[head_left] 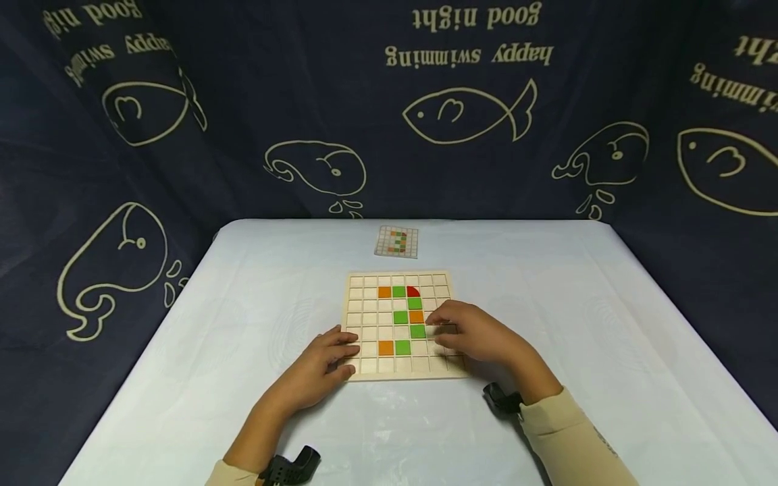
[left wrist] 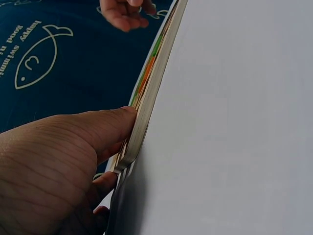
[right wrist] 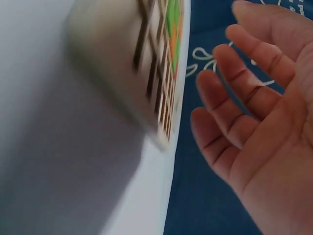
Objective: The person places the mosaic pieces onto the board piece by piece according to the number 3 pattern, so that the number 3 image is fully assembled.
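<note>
A wooden grid board lies in the middle of the white table. Orange, green and red tiles sit in its cells, forming a figure. My left hand rests with straight fingers on the board's near left corner; in the left wrist view its thumb presses against the board's edge. Over the board's right side is my right hand, whose relaxed fingers are spread and hold nothing. The board is blurred in the right wrist view.
A small pattern card lies beyond the board near the table's far edge. A white cloth covers the table. Dark blue fabric with fish and whale drawings hangs around the table on three sides.
</note>
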Available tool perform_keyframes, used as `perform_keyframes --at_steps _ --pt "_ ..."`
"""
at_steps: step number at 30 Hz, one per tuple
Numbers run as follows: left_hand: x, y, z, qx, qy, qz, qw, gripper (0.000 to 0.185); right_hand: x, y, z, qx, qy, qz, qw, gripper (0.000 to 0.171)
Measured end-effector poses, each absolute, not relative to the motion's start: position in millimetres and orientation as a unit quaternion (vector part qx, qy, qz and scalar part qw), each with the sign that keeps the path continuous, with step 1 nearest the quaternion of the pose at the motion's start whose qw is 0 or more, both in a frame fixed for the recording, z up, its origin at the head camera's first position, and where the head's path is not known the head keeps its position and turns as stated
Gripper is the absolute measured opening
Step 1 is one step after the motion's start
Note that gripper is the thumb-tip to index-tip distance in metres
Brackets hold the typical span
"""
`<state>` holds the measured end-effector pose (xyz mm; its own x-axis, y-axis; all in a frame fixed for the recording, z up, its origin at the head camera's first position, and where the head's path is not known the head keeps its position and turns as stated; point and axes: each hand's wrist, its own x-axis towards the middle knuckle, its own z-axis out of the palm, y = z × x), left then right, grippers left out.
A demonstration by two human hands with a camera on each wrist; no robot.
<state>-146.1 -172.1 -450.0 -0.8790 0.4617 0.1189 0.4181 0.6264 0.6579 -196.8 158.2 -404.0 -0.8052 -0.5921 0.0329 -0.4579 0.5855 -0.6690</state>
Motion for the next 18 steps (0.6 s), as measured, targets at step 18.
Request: perform_keyframes --at_steps 18 --pt "-145.9 -173.0 -450.3 0.244 0.900 0.360 0.032 0.035 -167.3 233.3 -408.8 -0.244 0.905 -0.344 0.057 0.025"
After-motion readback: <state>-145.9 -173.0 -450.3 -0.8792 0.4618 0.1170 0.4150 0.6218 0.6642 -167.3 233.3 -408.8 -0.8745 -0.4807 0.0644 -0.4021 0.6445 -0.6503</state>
